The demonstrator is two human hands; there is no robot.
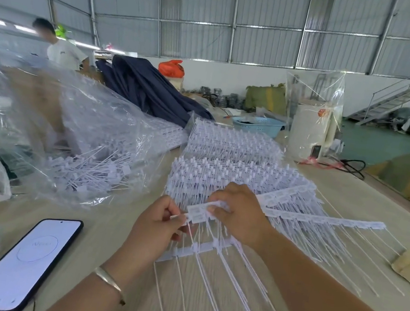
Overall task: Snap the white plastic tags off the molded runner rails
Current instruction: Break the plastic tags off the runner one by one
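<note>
A strip of white plastic tags is held above the pale wooden surface, near its front middle. The tags are small flat rectangles joined side by side, each with a long thin tail fanning down toward the viewer; a runner rail is seen crossing the tails lower down. The end tag is pinched between the curled thumb and fingers of the left hand, whose wrist carries a metal bangle. The neighbouring part of the strip is gripped by the right hand, its fingers folded over it. Just behind the hands, stacked sheets of unseparated tags are piled. To the left, loose tags lie inside a clear plastic bag. A lit phone rests at the front left. Farther back, a light blue basket and dark cloth are visible.
</note>
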